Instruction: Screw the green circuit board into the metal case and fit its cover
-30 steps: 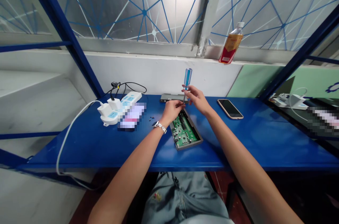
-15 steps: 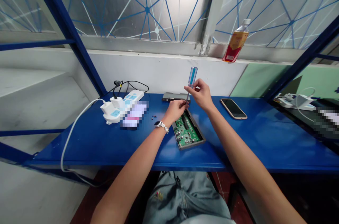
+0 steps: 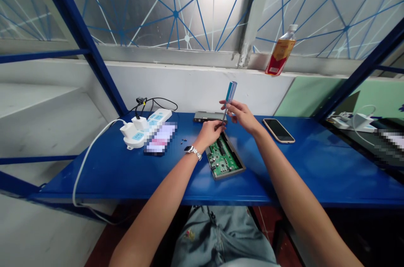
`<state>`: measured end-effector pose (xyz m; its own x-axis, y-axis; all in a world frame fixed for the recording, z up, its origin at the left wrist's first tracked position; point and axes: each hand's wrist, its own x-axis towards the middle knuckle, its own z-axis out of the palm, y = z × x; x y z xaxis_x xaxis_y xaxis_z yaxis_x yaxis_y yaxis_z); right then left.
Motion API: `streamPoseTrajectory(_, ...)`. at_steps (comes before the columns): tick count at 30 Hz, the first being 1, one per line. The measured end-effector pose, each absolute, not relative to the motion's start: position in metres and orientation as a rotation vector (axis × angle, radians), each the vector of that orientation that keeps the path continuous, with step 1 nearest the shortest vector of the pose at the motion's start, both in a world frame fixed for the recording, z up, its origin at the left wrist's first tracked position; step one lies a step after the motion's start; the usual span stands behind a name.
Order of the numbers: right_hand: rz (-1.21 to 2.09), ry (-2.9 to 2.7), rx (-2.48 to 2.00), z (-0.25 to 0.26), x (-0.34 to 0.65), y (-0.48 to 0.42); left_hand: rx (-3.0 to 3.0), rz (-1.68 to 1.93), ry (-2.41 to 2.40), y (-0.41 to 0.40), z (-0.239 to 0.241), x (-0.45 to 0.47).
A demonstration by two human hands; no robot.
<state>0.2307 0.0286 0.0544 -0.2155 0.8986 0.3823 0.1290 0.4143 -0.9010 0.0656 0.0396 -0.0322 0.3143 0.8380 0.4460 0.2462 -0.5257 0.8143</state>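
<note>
My right hand [image 3: 241, 114] grips a screwdriver [image 3: 231, 91] with a clear and blue handle, thumb and fingers pinching it low on the handle. The screwdriver stands nearly upright, its shaft pointing down to the far end of an open metal case. My left hand [image 3: 210, 133] is closed around the shaft's lower end, at the case's far edge; the tip is hidden by its fingers. Inside the case lies a green circuit board [image 3: 222, 159]. Several tiny screws [image 3: 183, 141] lie on the blue table to the left of my left hand.
A flat grey metal piece [image 3: 208, 116] lies behind the case. At the left are a white power strip [image 3: 160, 114] with plugs and cables, and a blurred-out phone-like item [image 3: 161, 138]. A phone [image 3: 278, 130] lies at the right. A drink bottle [image 3: 280, 51] stands on the ledge.
My right hand has shifted slightly and its fingers have changed position on the handle. The screwdriver leans a little more to the right. My left hand stays in place.
</note>
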Motion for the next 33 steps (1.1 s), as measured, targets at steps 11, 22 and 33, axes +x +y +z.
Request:
streamPoseTrajectory(11, 0.637, -1.589, -0.918, 0.053, 0.229, 0.036, 1.943, 1.214, 0.952, 0.042, -0.035, 0.065)
streamPoseTrajectory(22, 0.096, -1.505, -1.157, 0.046, 0.211, 0.021, 2.014, 1.186, 1.038, 0.037, -0.028, 0.066)
streamPoseTrajectory(33, 0.649, -1.5, -0.889, 0.04, 0.215, 0.021, 2.134, 1.17, 1.076, 0.032, -0.021, 0.063)
